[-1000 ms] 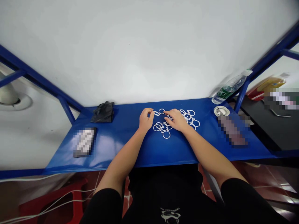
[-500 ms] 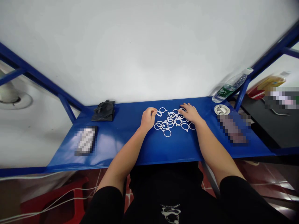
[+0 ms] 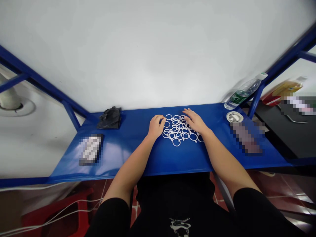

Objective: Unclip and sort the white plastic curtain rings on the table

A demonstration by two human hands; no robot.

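Several white plastic rings with small tabs (image 3: 177, 134), like curtain rings, lie in an overlapping pile on a blue table (image 3: 158, 161). My left hand (image 3: 155, 126) rests at the pile's left edge, fingers loosely curved and thumb apart. A single ring (image 3: 169, 124) lies flat just beside its thumb and does not look gripped. Over the pile's right side, my right hand (image 3: 196, 121) is palm down with fingers spread. It covers some rings, and its fingertips touch the upper ones.
A crumpled black plastic bag (image 3: 110, 118) and a blurred-out packet (image 3: 91, 148) lie left. On the right are a water bottle (image 3: 238, 95), a coiled white cable (image 3: 234, 117) and a blurred-out dark item (image 3: 245, 138). Blue metal bars (image 3: 70, 113) frame both ends; a white wall (image 3: 153, 65) stands behind.
My left hand has let go of the ring it held tilted; that ring now lies flat. My right hand has moved left, pushing rings closer together.
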